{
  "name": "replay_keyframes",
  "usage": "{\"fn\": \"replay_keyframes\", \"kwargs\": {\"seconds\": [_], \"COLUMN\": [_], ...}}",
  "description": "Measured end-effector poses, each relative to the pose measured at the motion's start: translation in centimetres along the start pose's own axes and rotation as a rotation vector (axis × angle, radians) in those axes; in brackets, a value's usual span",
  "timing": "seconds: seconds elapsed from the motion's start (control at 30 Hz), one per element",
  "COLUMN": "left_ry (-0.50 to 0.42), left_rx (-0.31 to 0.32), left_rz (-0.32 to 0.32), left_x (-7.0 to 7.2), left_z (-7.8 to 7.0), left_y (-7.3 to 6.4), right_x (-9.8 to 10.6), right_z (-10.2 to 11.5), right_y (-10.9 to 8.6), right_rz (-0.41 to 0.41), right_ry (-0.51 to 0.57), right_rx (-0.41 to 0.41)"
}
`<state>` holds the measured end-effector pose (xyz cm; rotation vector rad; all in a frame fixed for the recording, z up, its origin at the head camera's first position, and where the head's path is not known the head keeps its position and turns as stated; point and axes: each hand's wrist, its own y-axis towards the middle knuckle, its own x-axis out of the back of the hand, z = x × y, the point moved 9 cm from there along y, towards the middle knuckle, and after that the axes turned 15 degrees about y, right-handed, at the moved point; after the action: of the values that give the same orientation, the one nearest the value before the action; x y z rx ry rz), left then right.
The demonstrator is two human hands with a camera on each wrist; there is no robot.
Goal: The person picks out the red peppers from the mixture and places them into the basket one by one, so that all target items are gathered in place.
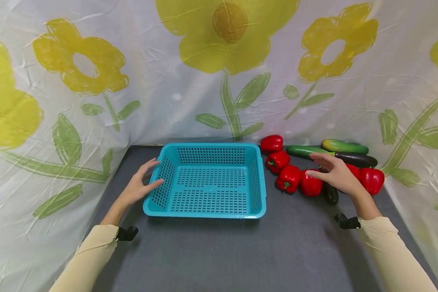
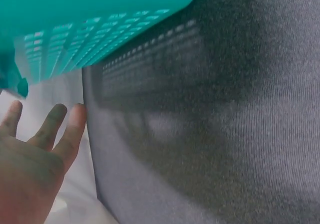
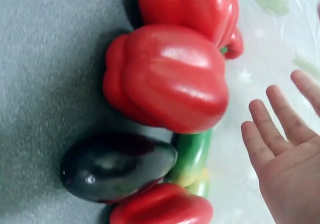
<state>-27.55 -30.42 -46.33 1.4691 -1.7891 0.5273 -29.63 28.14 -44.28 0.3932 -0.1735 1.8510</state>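
Note:
A turquoise plastic basket (image 1: 204, 214) with perforated walls stands on the dark table, with nothing inside. My left hand (image 1: 136, 187) is at its left rim, thumb and fingers spread apart; in the left wrist view those fingers (image 2: 71, 139) extend beside the basket's slotted side (image 2: 95, 42). Over the vegetables on the right hovers my right hand (image 1: 337, 175), fingers extended and holding nothing. Below it lie a red bell pepper (image 1: 311, 184) and a short dark eggplant (image 1: 331, 194). The right wrist view shows a bell pepper (image 3: 167, 79) and the eggplant (image 3: 117, 168) close up.
More red bell peppers (image 1: 288, 179) line the basket's right side, and others (image 1: 372, 181) lie farther right. Behind are a green cucumber-like vegetable (image 1: 302, 151), a long dark eggplant (image 1: 357, 159) and a yellow-tipped green one (image 1: 346, 147). A flower-printed cloth (image 1: 160, 109) surrounds the table (image 1: 211, 255).

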Motion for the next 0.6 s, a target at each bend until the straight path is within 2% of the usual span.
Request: {"fn": "replay_keyframes", "kwargs": {"seconds": [0.13,0.33,0.6], "left_ry": [0.020,0.060,0.102], "left_rx": [-0.032,0.006,0.022], "left_rz": [-0.010,-0.011,-0.050], "left_x": [-0.6,-1.3,-1.8], "left_z": [-0.2,0.3,1.2], "left_y": [0.4,0.8,1.0], "right_x": [-0.1,0.0,0.0], "right_z": [-0.8,-2.0,-3.2], "right_y": [0.2,0.0,0.0], "right_rz": [0.039,0.076,0.090], "right_ry": [-0.039,-0.122,-0.100], "right_rx": [-0.013,-0.041,-0.003]}}
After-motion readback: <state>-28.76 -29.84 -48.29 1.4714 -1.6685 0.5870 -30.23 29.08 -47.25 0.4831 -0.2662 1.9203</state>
